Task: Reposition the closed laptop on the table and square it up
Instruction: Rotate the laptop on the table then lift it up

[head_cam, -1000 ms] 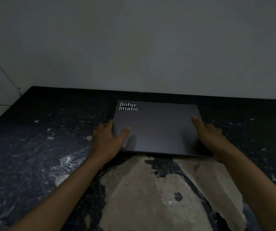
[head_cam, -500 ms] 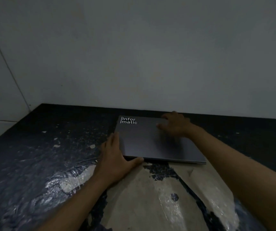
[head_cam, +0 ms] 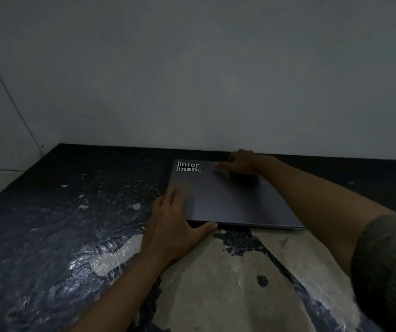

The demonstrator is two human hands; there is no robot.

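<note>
A closed dark grey laptop (head_cam: 230,200) with a white "Informatic" sticker at its far left corner lies flat on the dark table (head_cam: 72,212), close to the wall. My left hand (head_cam: 173,224) rests at the laptop's near left corner, fingers flat along the left edge and on the lid, thumb against the front edge. My right hand (head_cam: 242,162) reaches over the lid to the far edge, fingers curled there and the index finger pointing left on the lid. My right forearm covers the laptop's right side.
The table's dark covering is worn through near me, showing a large pale patch (head_cam: 228,283) with wrinkled clear film (head_cam: 101,257). A plain grey wall (head_cam: 192,80) stands right behind the table's far edge. Small pale flecks dot the table's left part.
My right hand went from the laptop's right edge across the lid to its far edge. My left hand slid from the left side to the near left corner. The view tilted up.
</note>
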